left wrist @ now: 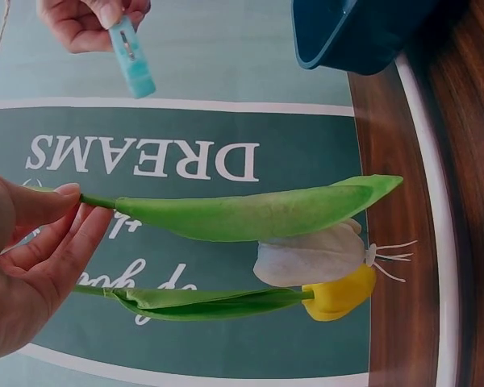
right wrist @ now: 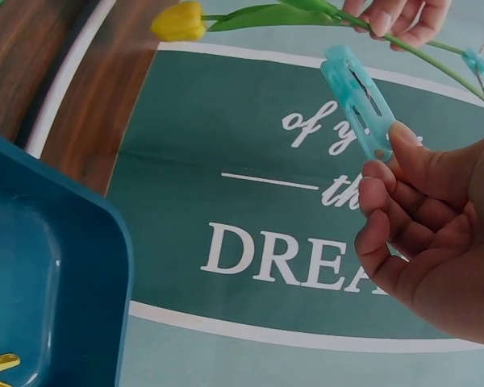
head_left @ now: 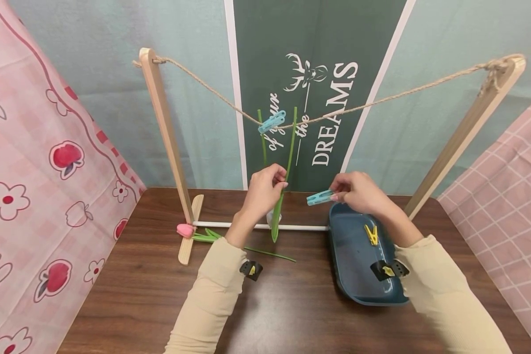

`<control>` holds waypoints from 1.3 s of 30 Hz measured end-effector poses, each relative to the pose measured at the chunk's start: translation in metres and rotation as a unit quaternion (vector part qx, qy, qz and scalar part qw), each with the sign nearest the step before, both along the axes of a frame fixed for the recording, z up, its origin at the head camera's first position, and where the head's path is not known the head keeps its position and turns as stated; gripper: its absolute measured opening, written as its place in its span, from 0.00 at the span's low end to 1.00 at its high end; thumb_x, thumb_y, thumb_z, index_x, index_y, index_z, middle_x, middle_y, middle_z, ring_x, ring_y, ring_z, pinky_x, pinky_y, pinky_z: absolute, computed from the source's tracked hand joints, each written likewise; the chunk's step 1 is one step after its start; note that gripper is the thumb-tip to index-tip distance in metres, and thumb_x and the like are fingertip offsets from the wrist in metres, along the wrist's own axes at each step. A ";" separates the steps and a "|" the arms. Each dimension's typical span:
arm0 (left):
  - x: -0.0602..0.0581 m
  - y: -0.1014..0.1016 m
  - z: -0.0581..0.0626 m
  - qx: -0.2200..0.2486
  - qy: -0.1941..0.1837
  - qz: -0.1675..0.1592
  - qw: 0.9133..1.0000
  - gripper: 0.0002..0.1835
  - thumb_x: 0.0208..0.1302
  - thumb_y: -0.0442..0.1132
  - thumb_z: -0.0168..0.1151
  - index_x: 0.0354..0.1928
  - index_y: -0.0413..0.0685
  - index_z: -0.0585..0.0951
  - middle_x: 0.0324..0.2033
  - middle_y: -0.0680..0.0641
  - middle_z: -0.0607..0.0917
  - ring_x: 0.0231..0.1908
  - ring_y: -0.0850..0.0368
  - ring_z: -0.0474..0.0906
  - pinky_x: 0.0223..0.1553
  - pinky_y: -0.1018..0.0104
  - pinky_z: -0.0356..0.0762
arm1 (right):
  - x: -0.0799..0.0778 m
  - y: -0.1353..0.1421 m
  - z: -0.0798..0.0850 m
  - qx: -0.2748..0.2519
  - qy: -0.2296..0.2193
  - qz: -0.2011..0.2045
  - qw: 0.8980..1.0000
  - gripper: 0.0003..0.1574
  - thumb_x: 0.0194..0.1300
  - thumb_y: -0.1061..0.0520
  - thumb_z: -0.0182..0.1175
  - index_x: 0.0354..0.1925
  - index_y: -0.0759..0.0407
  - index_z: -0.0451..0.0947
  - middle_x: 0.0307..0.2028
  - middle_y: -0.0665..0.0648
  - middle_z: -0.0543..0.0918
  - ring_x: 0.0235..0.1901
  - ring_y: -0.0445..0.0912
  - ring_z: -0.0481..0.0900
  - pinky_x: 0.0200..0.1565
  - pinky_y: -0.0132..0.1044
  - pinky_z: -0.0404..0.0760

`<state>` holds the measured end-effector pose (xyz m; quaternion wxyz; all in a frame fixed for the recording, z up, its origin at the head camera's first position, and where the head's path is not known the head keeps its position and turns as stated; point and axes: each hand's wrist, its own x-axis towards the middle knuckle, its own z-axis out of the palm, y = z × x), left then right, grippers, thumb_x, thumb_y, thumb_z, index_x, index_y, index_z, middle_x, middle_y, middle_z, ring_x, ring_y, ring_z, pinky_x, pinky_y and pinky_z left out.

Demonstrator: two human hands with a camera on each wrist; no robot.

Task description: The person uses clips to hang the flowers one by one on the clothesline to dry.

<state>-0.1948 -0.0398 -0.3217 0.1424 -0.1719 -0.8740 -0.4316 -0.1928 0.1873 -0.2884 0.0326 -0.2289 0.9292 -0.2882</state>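
My left hand (head_left: pixel 265 189) pinches the green stem of an artificial white tulip (left wrist: pixel 306 254) between thumb and fingers. The flower hangs head down, its stem end rising beside the rope (head_left: pixel 208 88). In my right hand (head_left: pixel 358 191) is a light blue clothespin (right wrist: pixel 359 105), pinched by one end and pointing toward the tulip. Another blue clothespin (head_left: pixel 272 122) is clipped on the rope at its sagging middle, over the stem of a yellow tulip (left wrist: pixel 339 297). That yellow tulip hangs upside down next to the white one, mostly hidden behind my left hand in the head view.
Two wooden posts (head_left: pixel 165 132) carry the rope, with a white rod (head_left: pixel 305 227) low between them. A blue basin (head_left: pixel 354 250) containing a yellow clothespin (head_left: pixel 371 235) stands under my right forearm. A pink tulip (head_left: pixel 185 230) lies across the left post's foot (head_left: pixel 187 250).
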 end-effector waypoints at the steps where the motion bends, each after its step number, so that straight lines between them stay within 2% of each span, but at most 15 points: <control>1: 0.000 0.000 0.000 0.000 -0.001 0.000 1.000 0.05 0.56 0.29 0.62 0.36 0.38 0.78 0.28 0.47 0.80 0.30 0.57 0.76 0.34 0.70 0.73 | 0.000 0.000 0.001 0.000 0.002 0.000 1.000 0.02 0.54 0.69 0.61 0.29 0.69 0.77 0.20 0.53 0.77 0.22 0.46 0.72 0.28 0.38 0.69; 17: 0.001 0.001 0.001 -0.002 -0.003 0.005 1.000 0.05 0.56 0.28 0.62 0.35 0.39 0.78 0.28 0.48 0.80 0.31 0.58 0.76 0.34 0.70 0.73 | -0.001 -0.007 0.023 -0.009 0.036 -0.006 0.999 0.02 0.55 0.69 0.61 0.29 0.68 0.77 0.21 0.55 0.78 0.23 0.46 0.73 0.26 0.37 0.70; 28: -0.003 0.001 0.002 0.002 0.000 0.001 1.000 0.06 0.56 0.28 0.62 0.36 0.37 0.79 0.28 0.47 0.80 0.30 0.57 0.76 0.34 0.70 0.73 | -0.004 -0.011 0.037 -0.009 0.038 -0.005 0.999 0.04 0.56 0.68 0.61 0.32 0.68 0.77 0.23 0.56 0.78 0.24 0.48 0.72 0.27 0.38 0.69; 39: -0.006 0.002 0.002 0.000 -0.009 0.006 1.000 0.06 0.56 0.28 0.62 0.37 0.37 0.78 0.28 0.47 0.80 0.31 0.57 0.76 0.34 0.70 0.73 | -0.009 -0.014 0.043 -0.005 0.049 -0.005 0.999 0.03 0.55 0.69 0.61 0.31 0.68 0.77 0.22 0.57 0.78 0.24 0.48 0.71 0.27 0.38 0.69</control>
